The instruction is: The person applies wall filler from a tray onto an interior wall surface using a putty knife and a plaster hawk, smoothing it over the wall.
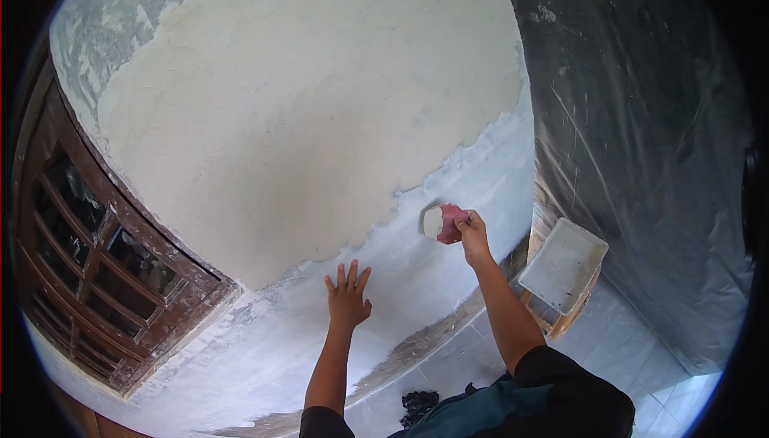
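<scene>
A wall (320, 101) fills most of the view, with a wide cream layer of filler over its upper part and paler, bluish-white surface below a ragged edge. My left hand (348, 297) has its fingers spread against the lower wall, just under that edge, and holds nothing. Further right, my right hand (473, 234) grips a pinkish-red putty spreader (451, 224). Cream filler coats the spreader's wide end, which is close to the wall; whether it touches, I cannot tell.
To the left is a brown wooden frame with glass panes (104, 254). A plastic sheet (633, 117) hangs at the right. Below it, a white tray (565, 266) rests on a wooden stand (561, 326). Something black and crumpled (418, 406) lies on the tiled floor (633, 342).
</scene>
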Motion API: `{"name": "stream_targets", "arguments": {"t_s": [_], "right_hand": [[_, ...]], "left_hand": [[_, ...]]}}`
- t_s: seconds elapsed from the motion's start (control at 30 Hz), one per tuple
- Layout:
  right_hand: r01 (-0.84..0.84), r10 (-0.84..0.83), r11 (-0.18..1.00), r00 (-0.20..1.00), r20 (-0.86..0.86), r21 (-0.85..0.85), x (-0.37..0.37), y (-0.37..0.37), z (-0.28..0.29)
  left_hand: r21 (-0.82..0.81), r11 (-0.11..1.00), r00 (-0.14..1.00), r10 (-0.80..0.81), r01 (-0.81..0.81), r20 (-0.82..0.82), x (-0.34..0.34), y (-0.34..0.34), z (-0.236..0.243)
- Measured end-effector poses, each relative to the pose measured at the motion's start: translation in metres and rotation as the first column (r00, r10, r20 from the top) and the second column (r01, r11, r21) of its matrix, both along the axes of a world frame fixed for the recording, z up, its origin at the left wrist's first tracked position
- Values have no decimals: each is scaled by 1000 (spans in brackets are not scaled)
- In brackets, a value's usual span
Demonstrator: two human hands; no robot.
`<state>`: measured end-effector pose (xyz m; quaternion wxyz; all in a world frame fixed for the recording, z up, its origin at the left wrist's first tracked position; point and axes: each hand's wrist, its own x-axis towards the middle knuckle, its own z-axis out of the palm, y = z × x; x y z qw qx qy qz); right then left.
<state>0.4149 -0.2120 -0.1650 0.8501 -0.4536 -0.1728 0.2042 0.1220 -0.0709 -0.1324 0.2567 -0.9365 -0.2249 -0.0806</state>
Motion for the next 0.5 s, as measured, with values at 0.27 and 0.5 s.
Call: {"name": "stream_targets", "arguments": {"t_s": [0.27, 0.5], "right_hand": [[15, -27, 991, 995, -92, -133, 21, -36, -59], [-14, -22, 975, 987, -157, -223, 45, -71, -106]], "left_hand": [[-115, 993, 970, 16, 12, 243, 47, -62, -16], [-318, 932, 978, -125, 174, 169, 109, -105, -62]]}}
